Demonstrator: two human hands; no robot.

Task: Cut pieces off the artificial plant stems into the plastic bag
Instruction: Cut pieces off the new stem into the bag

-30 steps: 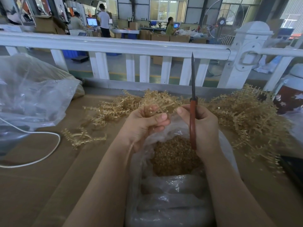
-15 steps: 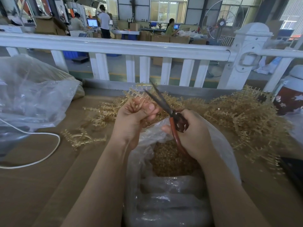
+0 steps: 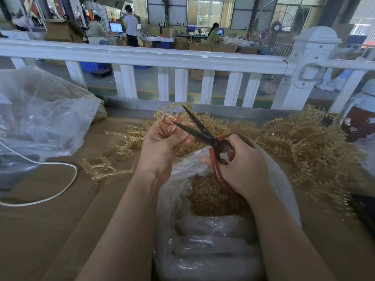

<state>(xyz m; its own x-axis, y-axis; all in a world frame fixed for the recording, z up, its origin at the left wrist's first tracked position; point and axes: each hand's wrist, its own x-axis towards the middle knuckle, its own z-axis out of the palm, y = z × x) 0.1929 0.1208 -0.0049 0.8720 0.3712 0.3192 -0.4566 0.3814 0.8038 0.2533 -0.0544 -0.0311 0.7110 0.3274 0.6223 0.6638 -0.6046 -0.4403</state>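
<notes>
Artificial plant stem [image 3: 172,118], pinched upright in the left hand [image 3: 162,147] over the table's far edge, with its tip between the parted blades of one pair of scissors [image 3: 203,132]. The right hand [image 3: 241,165] grips the handles above one open plastic bag [image 3: 280,179]. Uncut stems [image 3: 304,142] heap toward the far right corner, too tangled to count.

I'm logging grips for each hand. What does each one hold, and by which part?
The left hand pinches a stem near its lower end. The right hand grips the open scissors by the red handles.
</notes>
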